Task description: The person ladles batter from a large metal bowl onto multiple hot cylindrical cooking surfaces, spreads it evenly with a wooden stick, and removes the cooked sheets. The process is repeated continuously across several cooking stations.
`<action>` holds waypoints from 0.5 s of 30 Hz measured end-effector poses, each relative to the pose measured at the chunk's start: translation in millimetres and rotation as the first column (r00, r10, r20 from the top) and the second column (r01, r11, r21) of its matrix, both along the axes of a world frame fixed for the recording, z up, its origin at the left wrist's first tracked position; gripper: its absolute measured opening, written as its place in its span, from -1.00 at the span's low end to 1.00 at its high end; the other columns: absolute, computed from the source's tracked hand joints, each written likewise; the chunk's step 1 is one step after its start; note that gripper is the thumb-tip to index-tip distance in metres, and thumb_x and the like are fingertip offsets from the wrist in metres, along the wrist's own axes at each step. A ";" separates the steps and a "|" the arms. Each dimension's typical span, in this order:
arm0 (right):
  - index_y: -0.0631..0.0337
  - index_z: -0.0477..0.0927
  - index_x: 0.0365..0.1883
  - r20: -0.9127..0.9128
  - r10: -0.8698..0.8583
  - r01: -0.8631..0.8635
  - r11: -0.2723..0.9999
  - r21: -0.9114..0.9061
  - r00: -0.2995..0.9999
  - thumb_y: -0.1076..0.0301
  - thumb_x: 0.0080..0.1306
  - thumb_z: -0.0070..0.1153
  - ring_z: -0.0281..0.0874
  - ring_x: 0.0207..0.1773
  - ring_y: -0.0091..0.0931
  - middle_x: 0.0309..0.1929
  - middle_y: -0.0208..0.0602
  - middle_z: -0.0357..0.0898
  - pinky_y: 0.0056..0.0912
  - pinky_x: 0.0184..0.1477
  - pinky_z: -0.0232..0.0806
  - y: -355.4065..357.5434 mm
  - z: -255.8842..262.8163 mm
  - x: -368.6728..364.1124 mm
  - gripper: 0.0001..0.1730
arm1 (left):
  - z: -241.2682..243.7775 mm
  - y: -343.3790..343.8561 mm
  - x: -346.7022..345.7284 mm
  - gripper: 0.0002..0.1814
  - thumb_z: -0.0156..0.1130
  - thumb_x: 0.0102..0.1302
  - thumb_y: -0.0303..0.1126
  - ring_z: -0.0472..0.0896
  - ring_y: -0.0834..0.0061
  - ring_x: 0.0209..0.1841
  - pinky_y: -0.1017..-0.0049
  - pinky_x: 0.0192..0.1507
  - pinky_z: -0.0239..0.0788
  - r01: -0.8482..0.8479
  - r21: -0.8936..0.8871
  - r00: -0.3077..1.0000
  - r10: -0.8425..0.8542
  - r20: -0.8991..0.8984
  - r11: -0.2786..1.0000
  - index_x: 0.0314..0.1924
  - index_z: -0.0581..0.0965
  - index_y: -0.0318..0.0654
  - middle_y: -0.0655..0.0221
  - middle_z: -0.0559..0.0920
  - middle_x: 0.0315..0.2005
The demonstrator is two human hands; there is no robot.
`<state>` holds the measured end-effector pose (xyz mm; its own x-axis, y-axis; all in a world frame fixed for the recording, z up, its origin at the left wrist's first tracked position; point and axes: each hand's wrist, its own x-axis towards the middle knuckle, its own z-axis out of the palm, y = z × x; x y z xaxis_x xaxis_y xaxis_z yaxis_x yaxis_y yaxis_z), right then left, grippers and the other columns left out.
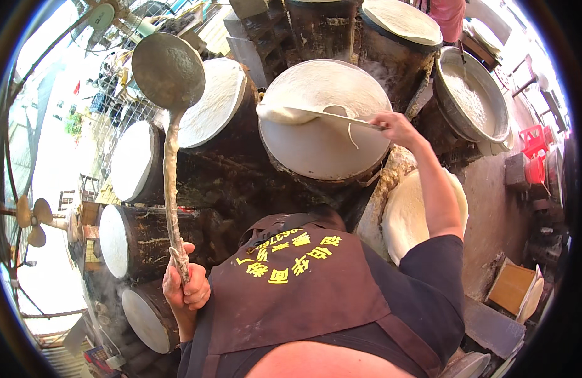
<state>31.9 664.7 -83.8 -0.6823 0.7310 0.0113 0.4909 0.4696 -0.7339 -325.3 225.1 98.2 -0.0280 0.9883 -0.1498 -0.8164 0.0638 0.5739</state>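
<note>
My left hand (187, 286) grips the batter-coated handle of a large round metal ladle (168, 71), its bowl raised beyond the hand. My right hand (398, 128) holds the handle of a long thin metal blade (335, 116), which reaches left across a round drum-top griddle (324, 151). On the griddle's far half lies a pale sheet of thin dough or batter (319, 82). Its near edge is bunched into a thick fold along the blade's left end. The near half of the griddle is bare grey, with a thin strip hanging below the blade.
Several more drums with pale round tops, such as one drum top (210, 104), curve around me. A metal basin of batter (470, 101) stands at right. A round pale stack (413, 212) lies under my right arm. A fan (34, 217) is at far left; a person in a pink garment (447, 19) stands beyond.
</note>
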 end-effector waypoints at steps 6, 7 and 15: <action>0.25 0.61 -0.22 -0.069 -0.208 0.219 0.934 0.282 0.976 0.66 0.04 0.07 0.52 -0.23 -0.37 -0.31 -0.23 0.54 -0.36 -0.14 0.37 32.5 -19.2 -21.7 -0.69 | 0.1 10.2 -1.2 -0.44 -0.17 0.54 -0.06 0.07 0.78 -0.83 0.71 -0.88 -0.03 0.078 0.049 0.993 -0.073 -0.090 0.996 0.43 0.06 -0.05 0.47 0.25 -0.67; 0.22 0.62 -0.21 -0.016 -0.141 0.141 0.961 0.237 0.990 0.67 0.05 0.05 0.53 -0.19 -0.35 -0.29 -0.23 0.56 -0.35 -0.12 0.38 30.4 -17.6 -28.4 -0.68 | 0.9 11.4 -0.1 -0.43 -0.17 0.54 -0.06 0.07 0.78 -0.83 0.71 -0.88 -0.03 0.081 0.049 0.993 -0.076 -0.095 0.996 0.42 0.06 -0.06 0.48 0.25 -0.67; 0.16 0.65 -0.27 0.105 -0.067 0.056 0.994 0.097 0.992 0.66 0.04 0.14 0.55 -0.19 -0.37 -0.31 -0.29 0.58 -0.36 -0.08 0.39 13.4 23.0 26.2 -0.71 | -1.2 5.9 3.0 -0.42 -0.15 0.53 -0.04 0.08 0.78 -0.82 0.70 -0.88 -0.03 0.043 0.016 0.991 -0.041 -0.127 0.999 0.42 0.07 -0.07 0.49 0.26 -0.68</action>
